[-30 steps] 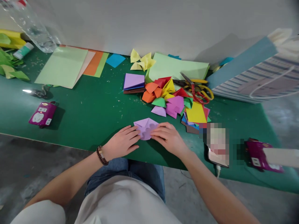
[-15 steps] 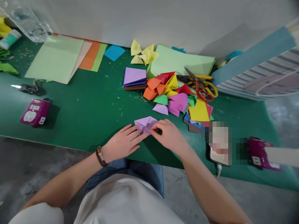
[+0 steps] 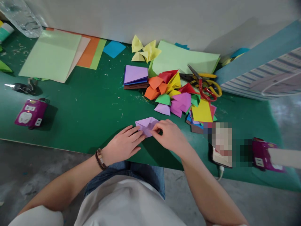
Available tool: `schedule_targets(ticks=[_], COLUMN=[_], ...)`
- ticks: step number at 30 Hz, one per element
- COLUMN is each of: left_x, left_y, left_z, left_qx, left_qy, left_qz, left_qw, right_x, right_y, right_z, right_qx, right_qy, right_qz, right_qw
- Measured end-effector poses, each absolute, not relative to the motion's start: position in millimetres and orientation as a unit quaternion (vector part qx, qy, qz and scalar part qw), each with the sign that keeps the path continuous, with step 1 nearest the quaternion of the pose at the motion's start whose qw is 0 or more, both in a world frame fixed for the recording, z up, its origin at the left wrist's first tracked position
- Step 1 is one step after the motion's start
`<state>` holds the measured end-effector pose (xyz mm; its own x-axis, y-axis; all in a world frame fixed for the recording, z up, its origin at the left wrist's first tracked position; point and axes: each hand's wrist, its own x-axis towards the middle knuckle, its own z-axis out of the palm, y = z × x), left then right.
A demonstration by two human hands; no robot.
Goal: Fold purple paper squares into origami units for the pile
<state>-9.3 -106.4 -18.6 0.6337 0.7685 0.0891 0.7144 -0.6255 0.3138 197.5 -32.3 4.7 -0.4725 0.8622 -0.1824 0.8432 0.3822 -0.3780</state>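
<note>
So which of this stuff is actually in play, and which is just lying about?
In use: lilac folded paper, pressed by left hand, pinched by right hand.
Lying about: scissors, pile of folded pieces, paper sheets, plastic bottle, striped bag.

Lilac paper [image 3: 146, 123] partly beneath left hand [image 3: 123, 145], right hand [image 3: 170, 136]; phone [image 3: 219, 144] pixelated.

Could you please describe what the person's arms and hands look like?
Both arms are bare, with no gloves on the left hand or right hand. A bracelet of dark brown and pale beads circles the left wrist. A light short sleeve shows at the left shoulder.
</note>
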Motion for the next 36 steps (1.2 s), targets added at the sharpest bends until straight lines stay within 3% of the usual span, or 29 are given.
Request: schedule_targets(ticks=[15,24,36], left_x=[-14.9,15.4,-18.0], left_y=[-87.0,-110.1,-81.5], left_z=[-7.2,-8.5,-10.1], left_qx=[0.919,0.878,0.907], left_qy=[0.367,0.461,0.363], left_qz=[0.081,0.088,0.145], left_qw=[0.121,0.093,0.154], right_x=[192.8,194.7,193.2], right_y=[-34.4,-29.9,-27.0], right_z=[4.4,4.2,1.9], right_qx=[-0.532,-0.527,-0.508], right_qy=[-0.827,-0.836,-0.846], right_qz=[0.179,0.153,0.158], right_qw=[0.003,0.021,0.035])
